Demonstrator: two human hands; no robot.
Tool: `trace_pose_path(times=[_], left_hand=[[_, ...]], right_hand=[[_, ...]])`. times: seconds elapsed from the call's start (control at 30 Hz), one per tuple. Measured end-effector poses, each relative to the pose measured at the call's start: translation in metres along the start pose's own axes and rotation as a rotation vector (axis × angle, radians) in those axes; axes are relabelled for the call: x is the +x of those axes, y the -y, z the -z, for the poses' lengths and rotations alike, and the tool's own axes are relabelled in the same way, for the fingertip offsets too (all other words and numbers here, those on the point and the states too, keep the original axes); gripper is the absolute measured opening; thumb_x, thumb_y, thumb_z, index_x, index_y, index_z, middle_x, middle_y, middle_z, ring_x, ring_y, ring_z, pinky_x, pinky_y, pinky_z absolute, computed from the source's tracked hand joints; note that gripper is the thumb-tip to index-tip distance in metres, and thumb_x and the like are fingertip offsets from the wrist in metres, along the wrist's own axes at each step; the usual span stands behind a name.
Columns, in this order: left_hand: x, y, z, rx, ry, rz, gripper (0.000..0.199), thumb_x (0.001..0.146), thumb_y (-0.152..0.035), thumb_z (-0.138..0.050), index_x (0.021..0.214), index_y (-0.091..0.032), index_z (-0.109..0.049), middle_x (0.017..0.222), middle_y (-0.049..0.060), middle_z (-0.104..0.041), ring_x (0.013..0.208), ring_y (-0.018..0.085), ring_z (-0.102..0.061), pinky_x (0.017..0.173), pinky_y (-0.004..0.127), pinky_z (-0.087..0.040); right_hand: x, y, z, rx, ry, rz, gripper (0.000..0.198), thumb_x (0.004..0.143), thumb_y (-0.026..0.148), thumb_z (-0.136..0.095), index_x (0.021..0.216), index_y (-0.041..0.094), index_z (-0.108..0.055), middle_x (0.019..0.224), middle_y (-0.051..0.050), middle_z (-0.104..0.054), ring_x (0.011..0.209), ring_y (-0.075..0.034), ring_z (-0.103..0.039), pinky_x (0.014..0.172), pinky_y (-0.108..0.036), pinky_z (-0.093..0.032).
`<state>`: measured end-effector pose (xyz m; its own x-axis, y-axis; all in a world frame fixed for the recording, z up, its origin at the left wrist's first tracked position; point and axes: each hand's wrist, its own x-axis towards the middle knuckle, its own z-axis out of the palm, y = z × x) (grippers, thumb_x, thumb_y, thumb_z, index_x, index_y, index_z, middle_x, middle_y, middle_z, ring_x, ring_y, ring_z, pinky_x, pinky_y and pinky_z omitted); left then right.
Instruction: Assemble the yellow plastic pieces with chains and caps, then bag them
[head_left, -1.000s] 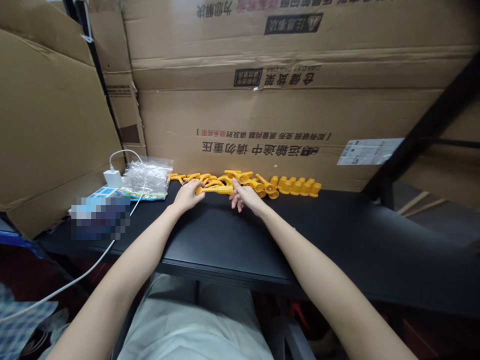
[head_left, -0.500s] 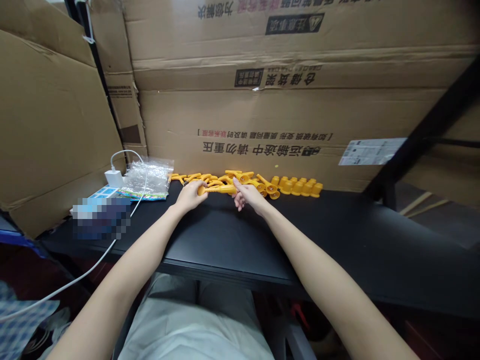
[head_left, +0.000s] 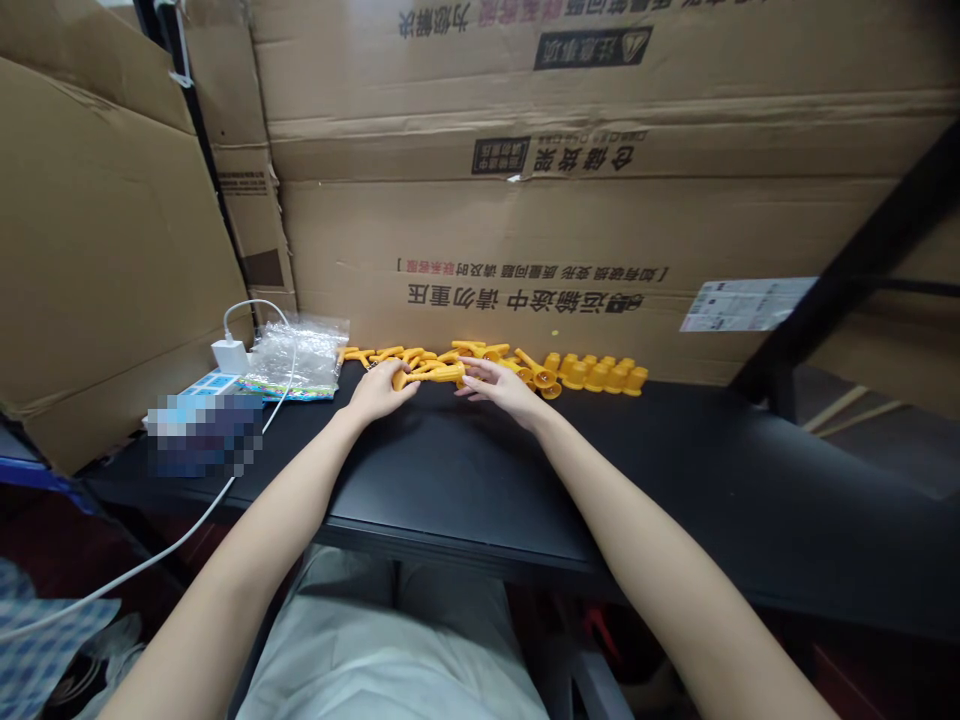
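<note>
My left hand (head_left: 381, 392) is closed around one end of a yellow plastic piece (head_left: 442, 373), which lies crosswise above the black table and widens at its right end. At that wide end is my right hand (head_left: 504, 388), its fingers stretched and apart; whether they touch the piece I cannot tell. Behind both hands runs a row of loose yellow forked pieces (head_left: 386, 352). Past my right fingers lie yellow pieces with flared, cup-like ends (head_left: 550, 384). Several yellow cups (head_left: 616, 376) stand upside down in rows further right.
Cardboard (head_left: 480, 230) walls off the back of the black table (head_left: 465, 480). On the left are clear plastic bags (head_left: 296, 355), a white charger (head_left: 229, 355) and its cable (head_left: 196, 527), which hangs over the front edge. A black post (head_left: 847, 260) slants up at the right.
My right hand has loosened from the yellow piece, its fingers going from curled to stretched out. My left hand keeps hold of the piece in nearly the same place.
</note>
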<state>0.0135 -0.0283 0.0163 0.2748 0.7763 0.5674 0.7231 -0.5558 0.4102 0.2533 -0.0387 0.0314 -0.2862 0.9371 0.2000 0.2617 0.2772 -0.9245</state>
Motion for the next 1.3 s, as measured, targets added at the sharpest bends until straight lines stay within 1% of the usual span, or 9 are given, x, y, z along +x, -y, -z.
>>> trace_pose_path(times=[0.23,0.4,0.67,0.8,0.97,1.03,1.17,1.23,1.3], left_hand=[[0.000,0.000,0.000,-0.013,-0.011,-0.013,0.021,0.081,-0.034,-0.058,0.097,-0.020,-0.061,0.102,0.006,-0.069,0.096,0.021,-0.063,0.087,0.035,-0.048],[-0.001,0.000,0.000,-0.008,-0.012,-0.015,0.021,0.081,-0.033,-0.058,0.097,-0.019,-0.061,0.101,0.007,-0.069,0.095,0.021,-0.063,0.087,0.034,-0.048],[0.000,0.001,0.000,-0.008,-0.015,-0.023,0.021,0.082,-0.033,-0.056,0.096,-0.019,-0.061,0.101,0.006,-0.069,0.095,0.020,-0.063,0.088,0.033,-0.047],[-0.001,0.000,0.000,-0.006,-0.031,-0.024,0.018,0.083,-0.033,-0.056,0.094,-0.019,-0.061,0.099,0.005,-0.069,0.094,0.019,-0.063,0.087,0.033,-0.047],[-0.001,0.000,0.000,0.004,-0.070,-0.032,0.016,0.082,-0.031,-0.056,0.091,-0.019,-0.061,0.095,0.006,-0.068,0.092,0.019,-0.062,0.084,0.032,-0.048],[-0.002,0.000,-0.001,0.007,-0.085,-0.042,0.015,0.082,-0.030,-0.056,0.090,-0.019,-0.061,0.095,0.006,-0.068,0.092,0.019,-0.062,0.083,0.032,-0.048],[-0.003,0.000,-0.001,0.015,-0.096,-0.049,0.013,0.081,-0.028,-0.056,0.089,-0.020,-0.060,0.095,0.005,-0.068,0.093,0.019,-0.062,0.085,0.032,-0.047],[-0.003,0.000,-0.001,0.018,-0.095,-0.052,0.012,0.081,-0.028,-0.056,0.089,-0.020,-0.061,0.095,0.005,-0.068,0.094,0.019,-0.062,0.085,0.032,-0.047],[-0.002,0.001,-0.001,0.018,-0.095,-0.054,0.013,0.082,-0.029,-0.056,0.090,-0.020,-0.061,0.095,0.005,-0.068,0.093,0.019,-0.062,0.084,0.032,-0.047]], right_hand=[[0.000,0.001,-0.002,0.036,-0.033,-0.012,0.043,0.084,0.028,-0.062,0.126,0.020,-0.056,0.118,-0.012,-0.064,0.079,-0.015,-0.069,0.075,-0.031,-0.056],[0.001,0.001,-0.003,0.049,-0.057,-0.022,0.041,0.084,0.028,-0.062,0.124,0.020,-0.057,0.121,-0.012,-0.062,0.075,-0.013,-0.069,0.072,-0.029,-0.057],[0.001,0.003,-0.006,0.067,-0.075,-0.070,0.036,0.086,0.026,-0.060,0.121,0.017,-0.059,0.113,-0.012,-0.065,0.071,-0.013,-0.069,0.069,-0.027,-0.057],[-0.001,0.006,-0.008,0.086,-0.073,-0.082,0.033,0.087,0.024,-0.058,0.119,0.017,-0.059,0.115,-0.012,-0.065,0.069,-0.012,-0.069,0.067,-0.025,-0.057],[-0.001,0.005,-0.010,0.114,-0.064,-0.099,0.030,0.087,0.024,-0.059,0.115,0.016,-0.059,0.114,-0.012,-0.065,0.067,-0.011,-0.068,0.064,-0.023,-0.057],[0.000,0.002,-0.010,0.124,-0.068,-0.095,0.028,0.086,0.026,-0.060,0.112,0.016,-0.061,0.109,-0.011,-0.066,0.065,-0.011,-0.068,0.063,-0.023,-0.057],[0.004,-0.004,-0.012,0.137,-0.075,-0.110,0.019,0.087,0.029,-0.059,0.097,0.014,-0.063,0.087,-0.008,-0.070,0.059,-0.010,-0.065,0.062,-0.023,-0.057],[0.004,-0.005,-0.012,0.135,-0.074,-0.124,0.020,0.089,0.032,-0.056,0.090,0.013,-0.064,0.079,-0.007,-0.069,0.058,-0.010,-0.064,0.062,-0.023,-0.057],[0.003,-0.003,-0.011,0.139,-0.066,-0.119,0.020,0.089,0.032,-0.056,0.093,0.013,-0.063,0.079,-0.007,-0.069,0.058,-0.010,-0.064,0.063,-0.024,-0.057]])
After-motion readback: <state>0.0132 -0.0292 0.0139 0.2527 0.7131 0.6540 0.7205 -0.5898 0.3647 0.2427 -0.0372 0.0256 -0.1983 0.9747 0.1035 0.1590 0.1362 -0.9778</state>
